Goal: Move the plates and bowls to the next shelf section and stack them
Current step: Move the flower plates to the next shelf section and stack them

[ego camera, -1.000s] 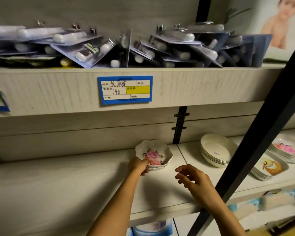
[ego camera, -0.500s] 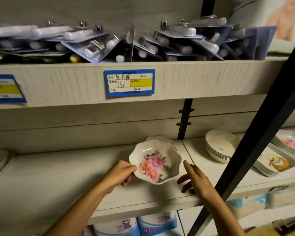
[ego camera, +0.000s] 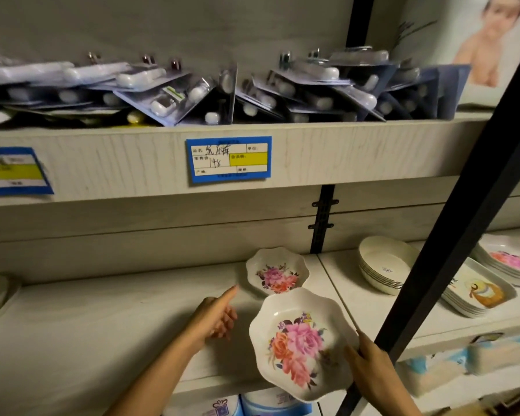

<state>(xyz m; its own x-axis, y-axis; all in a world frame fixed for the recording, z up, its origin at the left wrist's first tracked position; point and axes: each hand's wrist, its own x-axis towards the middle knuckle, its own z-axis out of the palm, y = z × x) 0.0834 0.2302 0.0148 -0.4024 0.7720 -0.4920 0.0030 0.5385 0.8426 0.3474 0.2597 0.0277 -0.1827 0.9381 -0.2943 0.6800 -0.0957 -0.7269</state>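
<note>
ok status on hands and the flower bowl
Right hand grips flower bowl by its rim, tilted. Left hand empty, index out toward other bowl. Black post close on the right.

upper shelf [ego camera: 342,151] heaped along its length with blister packs [ego camera: 192,91], untidy. blue price label [ego camera: 228,159] at middle of its front edge; second label [ego camera: 12,171] at left end, blurred. black post [ego camera: 451,235] slants across the right side. wrapped packs [ego camera: 451,364] at bottom right.
</note>
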